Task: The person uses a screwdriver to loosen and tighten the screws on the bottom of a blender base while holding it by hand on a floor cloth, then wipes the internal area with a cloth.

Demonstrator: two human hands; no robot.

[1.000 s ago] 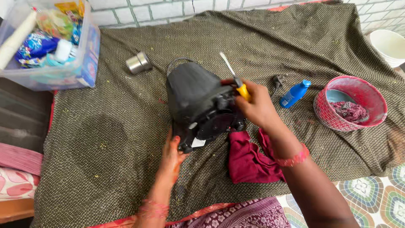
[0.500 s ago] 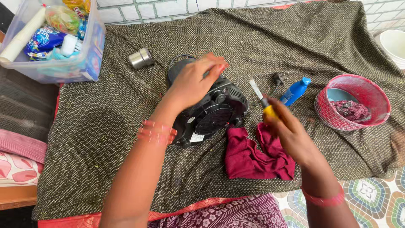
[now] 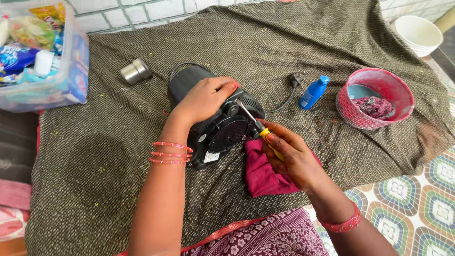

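Black appliance base on its side (vented underside up), left hand flat on it, right hand gripping yellow-handled screwdriver.

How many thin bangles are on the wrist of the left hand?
3 thin orange-pink bangles sit stacked on the wrist of the left hand, which rests on the black appliance base. More may be hidden behind the wrist.
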